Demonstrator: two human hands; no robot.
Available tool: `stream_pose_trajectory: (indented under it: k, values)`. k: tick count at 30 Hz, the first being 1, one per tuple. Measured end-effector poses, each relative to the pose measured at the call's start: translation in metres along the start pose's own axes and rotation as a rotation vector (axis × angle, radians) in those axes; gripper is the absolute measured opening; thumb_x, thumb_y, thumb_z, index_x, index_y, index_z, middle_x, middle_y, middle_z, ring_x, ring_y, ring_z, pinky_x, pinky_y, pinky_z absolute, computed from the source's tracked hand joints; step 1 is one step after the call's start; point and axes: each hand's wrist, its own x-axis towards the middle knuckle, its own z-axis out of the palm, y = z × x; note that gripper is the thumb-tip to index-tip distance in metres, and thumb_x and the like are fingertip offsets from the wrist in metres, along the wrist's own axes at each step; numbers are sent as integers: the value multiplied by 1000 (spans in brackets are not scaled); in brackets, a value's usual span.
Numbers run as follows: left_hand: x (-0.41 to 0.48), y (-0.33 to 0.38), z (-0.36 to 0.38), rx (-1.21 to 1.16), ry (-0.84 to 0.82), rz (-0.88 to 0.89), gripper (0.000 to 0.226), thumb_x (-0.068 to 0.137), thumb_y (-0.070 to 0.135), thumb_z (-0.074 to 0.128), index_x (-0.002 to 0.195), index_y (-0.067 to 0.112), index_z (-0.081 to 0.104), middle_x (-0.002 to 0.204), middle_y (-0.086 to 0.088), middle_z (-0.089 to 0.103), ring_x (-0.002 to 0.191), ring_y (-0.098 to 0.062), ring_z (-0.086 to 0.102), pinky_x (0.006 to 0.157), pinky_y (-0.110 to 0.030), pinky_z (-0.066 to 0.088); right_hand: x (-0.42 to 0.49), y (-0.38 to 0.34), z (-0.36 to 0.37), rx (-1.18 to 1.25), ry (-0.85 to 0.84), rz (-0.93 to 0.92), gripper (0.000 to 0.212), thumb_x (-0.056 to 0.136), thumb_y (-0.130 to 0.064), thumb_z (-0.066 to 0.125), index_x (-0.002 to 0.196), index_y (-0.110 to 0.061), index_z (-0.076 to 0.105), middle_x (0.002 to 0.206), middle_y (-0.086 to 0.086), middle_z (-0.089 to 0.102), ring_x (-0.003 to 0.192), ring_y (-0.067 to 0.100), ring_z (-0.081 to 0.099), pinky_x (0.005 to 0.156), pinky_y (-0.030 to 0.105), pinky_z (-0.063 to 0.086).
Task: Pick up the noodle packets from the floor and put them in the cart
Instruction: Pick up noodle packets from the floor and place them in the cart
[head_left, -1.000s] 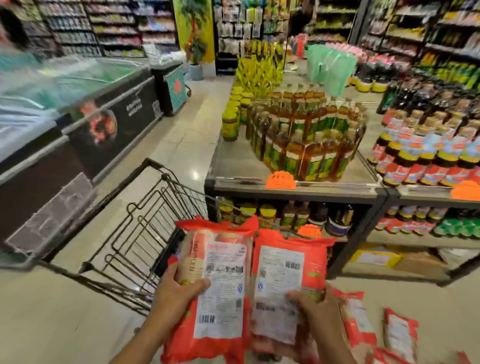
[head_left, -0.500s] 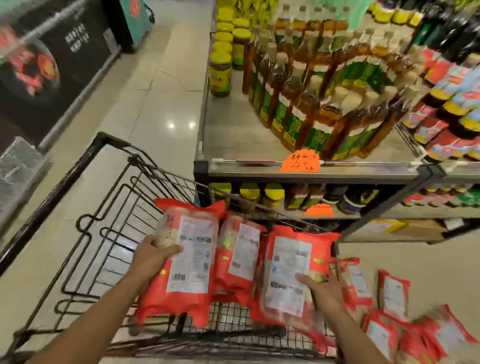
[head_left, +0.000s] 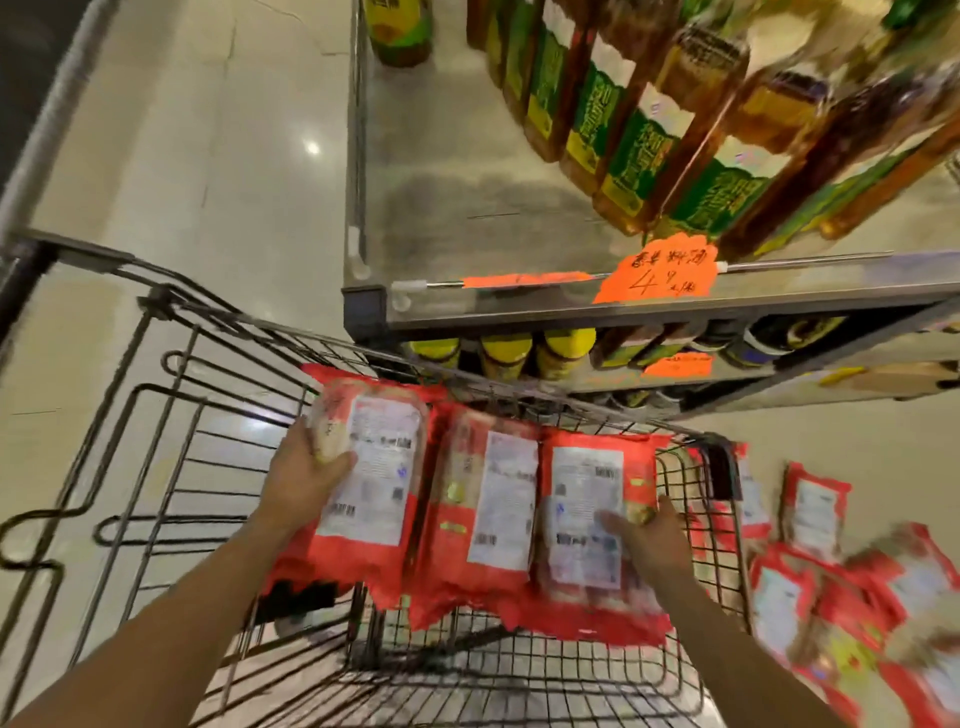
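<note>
Noodle packets now lower inside cart.

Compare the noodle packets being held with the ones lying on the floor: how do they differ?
The held packets are gripped by the left hand and right hand above the cart; the floor packets lie loose outside the cart's right side. The held packets sit side by side; the floor packets are scattered at mixed angles. Both are red with white labels.

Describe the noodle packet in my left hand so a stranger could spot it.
Find the wire cart beside the bottle shelf. Three red noodle packets are held in a row over its basket. It is the leftmost packet, gripped at its edge by the left hand.
</note>
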Motion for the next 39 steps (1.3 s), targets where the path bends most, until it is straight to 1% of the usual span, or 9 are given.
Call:
stream_pose_trajectory:
  k: [3, 7, 11, 15, 20, 23, 32, 35, 39]
  values:
    - [-16, 3, -8, 166, 46, 126, 61, 79, 48, 68, 124, 10, 52, 116, -12, 61, 107, -34, 60, 85, -45, 52, -31, -6, 11, -226, 205, -173, 64, 80, -35, 85, 127, -5, 54, 105, 7, 67, 98, 32, 67, 78, 35, 47]
    - [-63, 20, -28, 362, 79, 334, 79, 92, 46, 60, 153, 3, 32, 158, -22, 36, 146, -38, 34, 119, -49, 30, -84, -35, 35, -491, 310, -385, 72, 94, -46, 64, 150, -6, 45, 149, 22, 50, 138, 40, 45, 113, 54, 36]
    - [-140, 55, -59, 498, 175, 762, 72, 88, 49, 45, 147, 7, 43, 153, -21, 45, 140, -38, 44, 115, -51, 36, -178, -82, 51, -619, 367, -722, 66, 91, -49, 51, 147, -12, 53, 149, 20, 52, 138, 40, 49, 111, 57, 40]
    - [-228, 74, -83, 572, 240, 1069, 68, 86, 42, 57, 146, 11, 47, 154, -17, 43, 140, -38, 42, 114, -57, 36, -283, -95, 45, -691, 549, -859, 70, 88, -48, 60, 151, -20, 48, 158, 14, 44, 148, 33, 38, 117, 55, 34]
    - [-315, 59, -81, 608, 218, 1253, 75, 83, 44, 59, 148, 11, 43, 155, -17, 42, 143, -37, 39, 117, -56, 30, -377, -20, 12, -649, 711, -715, 68, 95, -48, 49, 155, -18, 39, 159, 16, 42, 148, 36, 36, 117, 58, 33]
    - [-362, 57, -59, 597, 139, 1379, 76, 81, 48, 49, 146, 8, 48, 152, -19, 47, 139, -40, 44, 113, -57, 35, -421, 40, -18, -660, 769, -578, 70, 92, -48, 52, 154, -16, 42, 157, 18, 44, 146, 38, 40, 116, 58, 35]
    - [-548, 98, 66, 600, -91, 1843, 76, 79, 43, 59, 144, 6, 49, 148, -20, 49, 134, -41, 46, 111, -55, 37, -522, 242, -123, -496, 1030, -87, 71, 86, -46, 62, 151, -22, 45, 156, 11, 48, 144, 33, 42, 113, 52, 38]
    - [-618, 103, 119, 575, -169, 1965, 75, 81, 45, 50, 145, 7, 46, 150, -20, 48, 136, -41, 46, 110, -56, 38, -546, 312, -150, -442, 1080, 82, 70, 89, -54, 51, 151, -21, 45, 156, 13, 48, 144, 35, 44, 115, 55, 38]
    - [-717, 103, 201, 592, -223, 2074, 81, 81, 42, 64, 150, 9, 40, 154, -19, 43, 140, -41, 42, 113, -57, 36, -573, 398, -198, -334, 1155, 214, 74, 90, -58, 32, 151, -20, 48, 155, 14, 50, 143, 35, 46, 113, 56, 41]
